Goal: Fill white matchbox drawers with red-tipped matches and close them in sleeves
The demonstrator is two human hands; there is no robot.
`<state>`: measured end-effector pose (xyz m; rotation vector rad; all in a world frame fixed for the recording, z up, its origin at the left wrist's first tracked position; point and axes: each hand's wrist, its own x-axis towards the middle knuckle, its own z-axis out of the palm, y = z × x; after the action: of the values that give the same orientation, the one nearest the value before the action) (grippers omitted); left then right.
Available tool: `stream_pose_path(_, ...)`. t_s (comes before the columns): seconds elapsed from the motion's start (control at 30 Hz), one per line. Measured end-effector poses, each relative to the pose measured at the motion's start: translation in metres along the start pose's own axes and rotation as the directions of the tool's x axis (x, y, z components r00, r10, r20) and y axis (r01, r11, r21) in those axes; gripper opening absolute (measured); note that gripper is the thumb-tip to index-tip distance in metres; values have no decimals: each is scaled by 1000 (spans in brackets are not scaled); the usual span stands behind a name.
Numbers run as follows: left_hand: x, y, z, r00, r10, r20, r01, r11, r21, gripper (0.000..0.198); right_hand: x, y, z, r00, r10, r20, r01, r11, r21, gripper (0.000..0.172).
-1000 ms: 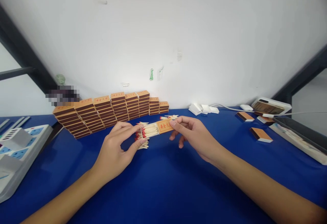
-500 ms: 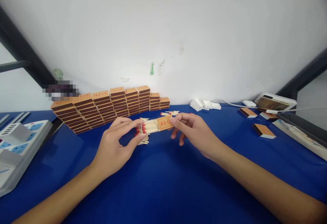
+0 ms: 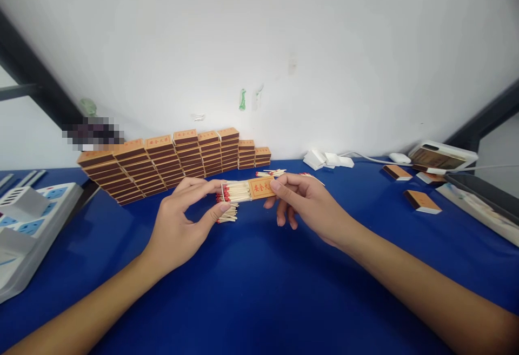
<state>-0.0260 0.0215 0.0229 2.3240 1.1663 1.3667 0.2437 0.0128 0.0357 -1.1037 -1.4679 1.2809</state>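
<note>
Between both hands I hold an orange matchbox (image 3: pixel 261 187) a little above the blue table (image 3: pixel 259 290). Its white tray (image 3: pixel 237 191) is slid out to the left, full of red-tipped matches. My left hand (image 3: pixel 182 225) pinches the tray's left end between thumb and forefinger. My right hand (image 3: pixel 306 203) grips the orange sleeve with thumb and fingers. A small heap of loose matches (image 3: pixel 227 215) lies on the table under the tray, and a few more loose matches (image 3: pixel 271 172) lie just behind the box.
Stacks of orange matchboxes (image 3: pixel 170 163) line the wall at the back. Three single matchboxes (image 3: pixel 421 201) and white trays (image 3: pixel 326 159) lie to the right, with a phone (image 3: pixel 441 156) and cable. A white power strip (image 3: pixel 24 230) sits at the left edge.
Both hands have lifted the matchbox slightly, and the tray sits a little further into the sleeve. The camera has tipped down a little.
</note>
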Motion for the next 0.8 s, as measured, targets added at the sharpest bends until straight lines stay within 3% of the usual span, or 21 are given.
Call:
stream_pose_path(0.3, -2, 0, 3, 998, -56, -14, 54, 994, -98, 31, -3, 1, 2, 998, 50, 34, -51, 998, 30, 46)
stream_pose_path(0.5, 0, -1, 0, 995, 1, 95, 4, 999, -51, 30, -3, -3, -3, 998, -23, 59, 28, 996, -89, 48)
stream_pose_path(0.63, 1, -3, 1, 996, -34, 87, 39, 997, -68, 31, -5, -1, 3, 996, 28, 88, -26, 999, -31, 47)
stream_pose_path(0.7, 1, -4, 2, 997, -33, 65, 38, 995, -87, 31, -5, 0, 8, 997, 46, 68, -46, 999, 9, 51)
stream_pose_path(0.8, 0, -2, 3, 999, -24, 36, 28, 994, -103, 31, -9, 0, 13, 998, 10, -55, -9, 1000, 26, 59)
